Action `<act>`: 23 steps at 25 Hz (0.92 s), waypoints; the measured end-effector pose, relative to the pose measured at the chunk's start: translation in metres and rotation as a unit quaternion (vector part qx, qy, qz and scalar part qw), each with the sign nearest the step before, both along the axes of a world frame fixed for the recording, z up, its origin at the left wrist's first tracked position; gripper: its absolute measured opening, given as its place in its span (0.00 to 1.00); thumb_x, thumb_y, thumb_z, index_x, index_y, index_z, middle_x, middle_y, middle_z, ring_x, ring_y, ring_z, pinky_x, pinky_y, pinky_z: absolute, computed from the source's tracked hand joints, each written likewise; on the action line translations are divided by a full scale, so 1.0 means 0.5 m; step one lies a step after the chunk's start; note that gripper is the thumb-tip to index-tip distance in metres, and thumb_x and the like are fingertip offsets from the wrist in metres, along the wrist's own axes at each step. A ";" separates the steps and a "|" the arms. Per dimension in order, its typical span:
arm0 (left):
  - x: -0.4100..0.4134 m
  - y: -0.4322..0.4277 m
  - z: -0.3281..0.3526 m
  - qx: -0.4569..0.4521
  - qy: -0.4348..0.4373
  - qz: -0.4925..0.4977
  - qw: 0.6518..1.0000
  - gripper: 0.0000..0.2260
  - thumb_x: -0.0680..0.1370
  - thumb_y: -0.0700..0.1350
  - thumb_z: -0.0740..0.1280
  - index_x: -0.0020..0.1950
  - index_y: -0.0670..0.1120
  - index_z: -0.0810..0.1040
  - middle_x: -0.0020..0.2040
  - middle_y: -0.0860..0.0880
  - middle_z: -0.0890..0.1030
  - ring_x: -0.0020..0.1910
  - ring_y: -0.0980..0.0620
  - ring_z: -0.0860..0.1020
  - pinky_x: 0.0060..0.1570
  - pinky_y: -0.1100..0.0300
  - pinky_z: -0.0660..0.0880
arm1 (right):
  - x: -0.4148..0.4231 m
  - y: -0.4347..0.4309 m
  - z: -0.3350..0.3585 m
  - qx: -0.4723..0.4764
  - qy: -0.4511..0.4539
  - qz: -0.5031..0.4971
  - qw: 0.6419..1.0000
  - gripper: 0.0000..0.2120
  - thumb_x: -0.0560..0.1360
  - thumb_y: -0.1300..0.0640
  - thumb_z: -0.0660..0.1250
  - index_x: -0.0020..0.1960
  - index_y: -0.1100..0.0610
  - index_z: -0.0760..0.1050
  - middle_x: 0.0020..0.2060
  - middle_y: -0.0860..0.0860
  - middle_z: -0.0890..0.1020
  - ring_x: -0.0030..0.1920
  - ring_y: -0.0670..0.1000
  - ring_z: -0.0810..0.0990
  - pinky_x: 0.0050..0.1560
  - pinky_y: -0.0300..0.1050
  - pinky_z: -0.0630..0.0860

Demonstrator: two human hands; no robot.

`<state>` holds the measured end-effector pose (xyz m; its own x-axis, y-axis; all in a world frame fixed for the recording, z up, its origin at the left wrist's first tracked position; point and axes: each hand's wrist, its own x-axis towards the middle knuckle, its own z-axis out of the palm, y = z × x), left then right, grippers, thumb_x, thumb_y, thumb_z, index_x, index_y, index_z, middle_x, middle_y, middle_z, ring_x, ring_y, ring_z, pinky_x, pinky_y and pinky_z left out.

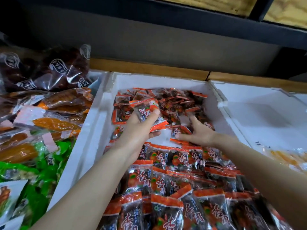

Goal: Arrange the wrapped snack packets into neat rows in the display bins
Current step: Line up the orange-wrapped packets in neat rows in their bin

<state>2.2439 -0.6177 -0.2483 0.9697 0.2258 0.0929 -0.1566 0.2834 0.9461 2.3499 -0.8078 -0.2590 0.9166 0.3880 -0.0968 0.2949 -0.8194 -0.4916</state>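
Note:
A white foam bin [93,130] holds many red-and-black wrapped snack packets. Its near half carries packets laid in neat overlapping rows [179,176]; its far half holds a loose heap [179,100]. My left hand [141,128] is raised over the middle of the bin and is shut on a small stack of packets [146,108], thumb on top. My right hand [197,131] lies flat with fingers spread on loose packets at the edge of the heap, next to a bare patch of the bin floor; nothing is gripped in it.
Left of the bin lie orange, green and dark-red bagged snacks [41,120]. To the right stands another white foam bin [259,113] with a few yellow packets [285,158] at its near end. A wooden rail [149,67] and dark wall run behind.

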 end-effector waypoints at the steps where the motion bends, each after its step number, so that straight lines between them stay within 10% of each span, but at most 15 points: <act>1: -0.002 -0.004 0.000 0.006 -0.004 -0.002 1.000 0.15 0.78 0.48 0.67 0.64 0.50 0.75 0.60 0.51 0.79 0.59 0.51 0.77 0.41 0.61 0.79 | 0.007 0.000 -0.017 -0.024 0.005 -0.006 1.000 0.54 0.62 0.35 0.73 0.76 0.52 0.47 0.71 0.53 0.65 0.71 0.55 0.63 0.70 0.49 0.62; 10: -0.008 -0.011 -0.007 0.035 0.022 -0.009 0.999 0.17 0.78 0.51 0.67 0.66 0.51 0.72 0.63 0.53 0.76 0.58 0.57 0.76 0.39 0.62 0.80 | 0.024 -0.004 -0.007 -0.010 -0.164 -0.087 0.983 0.19 0.75 0.58 0.66 0.65 0.58 0.70 0.55 0.60 0.80 0.52 0.60 0.78 0.51 0.47 0.74; 14: -0.009 -0.009 -0.004 0.057 0.028 -0.001 0.998 0.11 0.79 0.49 0.66 0.60 0.52 0.75 0.57 0.52 0.78 0.54 0.55 0.77 0.37 0.62 0.79 | -0.028 0.012 0.036 0.158 -0.236 -0.135 0.949 0.11 0.77 0.59 0.63 0.59 0.58 0.71 0.44 0.53 0.80 0.40 0.51 0.76 0.39 0.40 0.68; 18: -0.011 -0.015 -0.016 0.171 0.013 0.033 0.985 0.14 0.78 0.53 0.66 0.62 0.54 0.72 0.59 0.54 0.78 0.59 0.52 0.76 0.58 0.50 0.75 | -0.122 0.059 0.063 0.242 -0.142 -0.060 0.958 0.07 0.75 0.60 0.66 0.53 0.55 0.73 0.37 0.45 0.78 0.31 0.39 0.76 0.31 0.30 0.69; 23: -0.021 -0.019 -0.014 0.167 0.005 0.028 0.986 0.15 0.77 0.52 0.67 0.61 0.49 0.71 0.55 0.50 0.80 0.54 0.49 0.80 0.53 0.48 0.79 | -0.185 0.084 0.089 0.364 0.128 0.031 0.922 0.16 0.74 0.57 0.68 0.61 0.58 0.72 0.47 0.50 0.80 0.46 0.47 0.79 0.48 0.41 0.75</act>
